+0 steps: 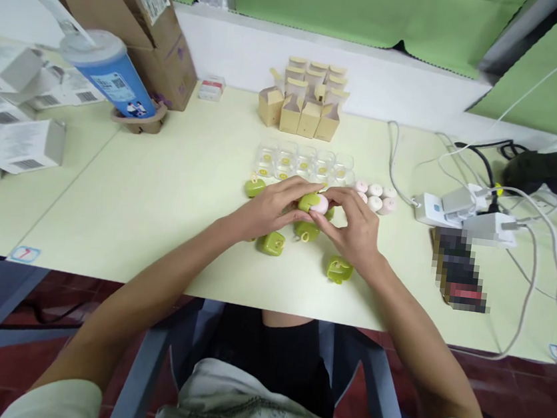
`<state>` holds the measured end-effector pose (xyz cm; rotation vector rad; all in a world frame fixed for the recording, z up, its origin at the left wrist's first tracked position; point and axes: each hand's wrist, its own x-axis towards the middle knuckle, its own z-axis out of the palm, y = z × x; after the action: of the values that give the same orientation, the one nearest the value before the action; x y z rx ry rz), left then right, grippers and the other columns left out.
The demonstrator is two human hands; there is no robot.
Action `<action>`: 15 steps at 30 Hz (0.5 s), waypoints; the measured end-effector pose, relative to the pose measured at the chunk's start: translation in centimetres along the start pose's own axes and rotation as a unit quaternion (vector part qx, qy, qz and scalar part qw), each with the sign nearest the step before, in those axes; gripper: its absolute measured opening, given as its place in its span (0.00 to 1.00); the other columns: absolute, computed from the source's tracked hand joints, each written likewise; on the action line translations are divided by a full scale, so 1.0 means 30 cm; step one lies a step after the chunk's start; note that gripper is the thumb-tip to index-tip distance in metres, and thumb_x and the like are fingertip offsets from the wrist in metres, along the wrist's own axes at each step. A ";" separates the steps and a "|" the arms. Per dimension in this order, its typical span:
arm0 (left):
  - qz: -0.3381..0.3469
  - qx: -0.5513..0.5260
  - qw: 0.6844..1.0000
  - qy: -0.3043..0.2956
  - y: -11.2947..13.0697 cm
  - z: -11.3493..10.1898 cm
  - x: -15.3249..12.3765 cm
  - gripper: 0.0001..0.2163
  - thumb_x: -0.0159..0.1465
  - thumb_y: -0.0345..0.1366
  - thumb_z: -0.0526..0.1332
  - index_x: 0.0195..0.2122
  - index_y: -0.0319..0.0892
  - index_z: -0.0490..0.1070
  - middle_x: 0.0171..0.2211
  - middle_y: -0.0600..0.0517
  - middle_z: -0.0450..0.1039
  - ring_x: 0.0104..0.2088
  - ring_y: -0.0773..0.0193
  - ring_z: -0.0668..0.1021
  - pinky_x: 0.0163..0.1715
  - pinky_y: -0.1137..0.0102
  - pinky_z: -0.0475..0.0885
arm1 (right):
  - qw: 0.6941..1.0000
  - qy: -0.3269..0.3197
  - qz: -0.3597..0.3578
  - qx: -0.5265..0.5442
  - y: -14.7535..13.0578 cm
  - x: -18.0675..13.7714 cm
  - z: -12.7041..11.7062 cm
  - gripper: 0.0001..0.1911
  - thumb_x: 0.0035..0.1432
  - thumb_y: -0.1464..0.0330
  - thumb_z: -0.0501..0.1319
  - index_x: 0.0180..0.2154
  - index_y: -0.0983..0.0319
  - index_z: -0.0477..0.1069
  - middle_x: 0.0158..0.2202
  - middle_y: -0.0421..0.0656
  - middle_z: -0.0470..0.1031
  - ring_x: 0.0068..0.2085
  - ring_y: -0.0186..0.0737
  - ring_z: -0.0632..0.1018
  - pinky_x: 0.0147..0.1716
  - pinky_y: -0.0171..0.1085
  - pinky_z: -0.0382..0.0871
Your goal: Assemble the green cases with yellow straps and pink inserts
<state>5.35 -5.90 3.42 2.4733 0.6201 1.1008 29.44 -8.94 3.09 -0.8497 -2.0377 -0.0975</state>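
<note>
My left hand [281,206] is closed on a small green cover [308,202], gripping it from the left side. A pale pink rounded piece [320,205] sits partly inside the cover. From the right, my right hand [354,224] pinches the pink piece with thumb and fingers; the exact contact is partly hidden. Around the hands lie more green covers with small loops: one green cover [272,243] at the lower left, one green cover [339,268] by the right wrist, and others partly hidden under the hands. Several pink-white round pieces [375,197] stand grouped to the right.
Clear plastic trays [304,162] lie beyond my hands, with open small cardboard boxes [302,114] behind them. A blue canister [117,76] and a brown carton [168,49] stand left; white boxes [31,147] are farther left. A power strip [434,210] with cables and a blurred-out dark object [457,270] lie right.
</note>
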 end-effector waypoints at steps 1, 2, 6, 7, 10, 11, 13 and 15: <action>0.002 -0.009 1.000 0.000 -0.008 -0.002 -0.002 0.26 0.79 0.52 0.63 0.72 0.45 0.72 0.61 0.39 0.82 0.59 0.53 0.85 0.58 0.58 0.82 | 1.000 -0.007 0.004 0.012 -0.002 0.002 -0.003 0.14 0.75 0.59 0.69 0.56 0.56 0.75 0.46 0.47 0.85 0.42 0.47 0.85 0.42 0.47 0.84; 0.000 -0.012 1.000 0.001 -0.014 -0.004 -0.003 0.26 0.78 0.53 0.63 0.70 0.45 0.74 0.60 0.40 0.82 0.58 0.53 0.85 0.57 0.58 0.82 | 1.000 -0.009 0.004 0.022 -0.004 0.004 -0.008 0.13 0.74 0.60 0.69 0.56 0.56 0.76 0.46 0.47 0.85 0.42 0.47 0.85 0.43 0.47 0.83; -0.038 0.013 0.999 0.020 -0.015 -0.021 -0.006 0.25 0.77 0.53 0.65 0.66 0.42 0.76 0.52 0.42 0.84 0.48 0.57 0.84 0.50 0.61 0.81 | 0.998 0.019 0.039 0.046 0.008 0.013 -0.057 0.11 0.72 0.60 0.71 0.52 0.56 0.78 0.45 0.45 0.86 0.42 0.45 0.85 0.43 0.45 0.83; -0.046 0.023 0.998 0.025 -0.013 -0.028 -0.007 0.24 0.77 0.53 0.66 0.65 0.41 0.77 0.50 0.43 0.84 0.45 0.58 0.84 0.47 0.62 0.80 | 0.996 0.032 0.068 0.050 0.018 0.011 -0.079 0.12 0.72 0.59 0.71 0.51 0.56 0.78 0.45 0.46 0.85 0.43 0.46 0.85 0.43 0.45 0.84; -0.039 0.055 0.998 0.019 -0.019 -0.037 -0.013 0.23 0.76 0.51 0.68 0.63 0.41 0.78 0.50 0.44 0.83 0.44 0.58 0.83 0.46 0.63 0.80 | 0.979 0.095 0.170 0.056 0.061 -0.022 -0.161 0.17 0.72 0.54 0.70 0.55 0.55 0.79 0.50 0.48 0.84 0.48 0.48 0.86 0.45 0.48 0.85; -0.028 0.070 0.997 0.011 -0.023 -0.035 -0.016 0.22 0.76 0.50 0.67 0.63 0.41 0.78 0.51 0.43 0.82 0.46 0.56 0.84 0.47 0.62 0.80 | 0.973 0.115 0.197 0.046 0.077 -0.043 -0.190 0.18 0.72 0.53 0.69 0.56 0.55 0.79 0.52 0.49 0.84 0.49 0.49 0.87 0.47 0.49 0.86; -0.011 0.110 0.994 -0.016 -0.034 -0.025 -0.023 0.21 0.76 0.49 0.66 0.64 0.42 0.78 0.53 0.42 0.82 0.52 0.53 0.84 0.50 0.60 0.81 | 0.966 0.122 0.227 -0.011 0.104 -0.098 -0.241 0.17 0.73 0.54 0.68 0.56 0.54 0.81 0.52 0.49 0.86 0.49 0.50 0.87 0.47 0.50 0.85; -0.009 0.145 0.989 -0.042 -0.043 -0.015 -0.029 0.21 0.76 0.48 0.66 0.64 0.42 0.79 0.54 0.42 0.83 0.54 0.51 0.84 0.50 0.60 0.81 | 0.965 0.095 0.233 -0.075 0.123 -0.158 -0.273 0.15 0.73 0.54 0.69 0.52 0.55 0.84 0.48 0.48 0.87 0.44 0.49 0.86 0.43 0.49 0.84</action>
<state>4.17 -5.22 2.56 2.7354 0.8248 0.9523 39.22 -11.71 3.42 -1.3419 -1.6206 -0.0678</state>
